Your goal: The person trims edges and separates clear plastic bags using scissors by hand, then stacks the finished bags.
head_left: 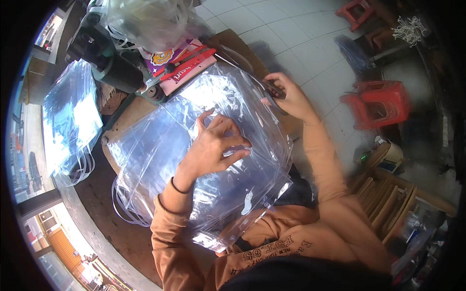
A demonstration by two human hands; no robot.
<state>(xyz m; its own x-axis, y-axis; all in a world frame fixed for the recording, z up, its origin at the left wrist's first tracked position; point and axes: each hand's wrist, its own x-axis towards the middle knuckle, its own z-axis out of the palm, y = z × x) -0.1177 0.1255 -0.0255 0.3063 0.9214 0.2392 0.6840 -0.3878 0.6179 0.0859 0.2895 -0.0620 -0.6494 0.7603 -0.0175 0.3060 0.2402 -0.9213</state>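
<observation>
A stack of clear plastic bags lies in front of me, wrinkled and shiny with glare. My left hand is over its middle, thumb and index fingertips brought close together in a pinch. Whatever is between them, perhaps a thin plastic edge, cannot be made out. At the far right edge of the stack, my right hand has its fingers curled round a dark scissors-like cutter. A clear strip of plastic runs close by that hand. Thin looped handles stick out at the stack's left side.
Beyond the stack lie red-handled pliers on a pink box, beside a dark green machine. More clear bags hang at left; a bundle of plastic sits at the back. Red stools stand on the tiled floor.
</observation>
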